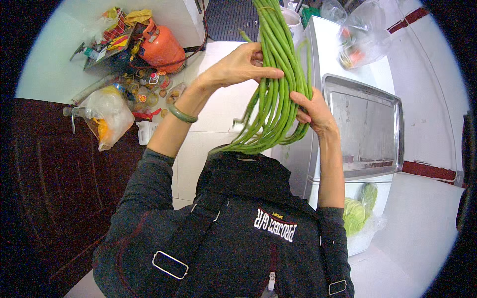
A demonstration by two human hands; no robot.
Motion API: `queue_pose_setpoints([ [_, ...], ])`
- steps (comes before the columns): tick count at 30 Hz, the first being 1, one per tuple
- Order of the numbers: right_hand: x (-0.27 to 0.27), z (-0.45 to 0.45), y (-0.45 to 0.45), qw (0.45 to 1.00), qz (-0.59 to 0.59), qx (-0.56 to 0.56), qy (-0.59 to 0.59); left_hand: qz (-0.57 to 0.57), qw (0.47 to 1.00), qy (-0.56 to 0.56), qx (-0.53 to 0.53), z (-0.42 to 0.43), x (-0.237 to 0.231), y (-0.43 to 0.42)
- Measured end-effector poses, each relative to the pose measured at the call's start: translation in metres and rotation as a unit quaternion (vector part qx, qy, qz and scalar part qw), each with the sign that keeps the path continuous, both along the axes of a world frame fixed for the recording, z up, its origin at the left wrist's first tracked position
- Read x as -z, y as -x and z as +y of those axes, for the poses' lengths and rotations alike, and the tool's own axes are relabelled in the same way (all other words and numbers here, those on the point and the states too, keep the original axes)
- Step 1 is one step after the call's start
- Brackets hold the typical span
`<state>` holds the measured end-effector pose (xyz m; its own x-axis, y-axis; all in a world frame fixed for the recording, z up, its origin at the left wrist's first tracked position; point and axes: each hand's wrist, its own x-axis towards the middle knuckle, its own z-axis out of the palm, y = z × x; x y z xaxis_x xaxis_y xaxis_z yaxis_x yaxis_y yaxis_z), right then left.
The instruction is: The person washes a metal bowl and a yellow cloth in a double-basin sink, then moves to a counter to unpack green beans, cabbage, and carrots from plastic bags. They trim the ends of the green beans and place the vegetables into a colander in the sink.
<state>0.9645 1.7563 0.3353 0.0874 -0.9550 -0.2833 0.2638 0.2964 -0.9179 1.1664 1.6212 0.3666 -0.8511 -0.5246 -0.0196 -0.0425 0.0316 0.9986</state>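
Observation:
A bunch of long green yardlong beans (277,74) hangs in front of my chest, its lower ends curving left above my dark apron (223,231). Near the top of the picture, a thin band (266,8) goes around the bunch. My left hand (253,65), with a green bangle (182,113) on its wrist, holds the beans from the left, thumb lying across them. From the right, my right hand (313,111) grips the bunch lower down, its thumb in front. The beans hide some of the fingers of both hands.
To the right, a rectangular metal tray (326,123) lies on a white top (324,48), with a clear bag of vegetables (354,44) beyond and bagged cabbage (353,216) nearer. An orange gas cylinder (162,46), bottles (145,95) and a plastic bag (108,111) stand left, beside a dark door (74,178).

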Motion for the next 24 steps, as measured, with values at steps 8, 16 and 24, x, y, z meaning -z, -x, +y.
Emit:
queue_pose_setpoints([
  [8, 0.018, -0.008, -0.003, 0.994, -0.103, -0.028, -0.009, 0.262, 0.929, -0.246, -0.086, 0.027, 0.043, 0.032],
  [16, 0.009, -0.021, 0.002, 0.998, 0.012, 0.032, -0.043, 0.301, 0.835, -0.455, -0.066, 0.018, 0.054, 0.04],
  [24, 0.008, -0.012, -0.01, 0.988, 0.087, 0.122, -0.034, 0.306, 0.802, -0.496, -0.129, 0.024, 0.055, 0.032],
])
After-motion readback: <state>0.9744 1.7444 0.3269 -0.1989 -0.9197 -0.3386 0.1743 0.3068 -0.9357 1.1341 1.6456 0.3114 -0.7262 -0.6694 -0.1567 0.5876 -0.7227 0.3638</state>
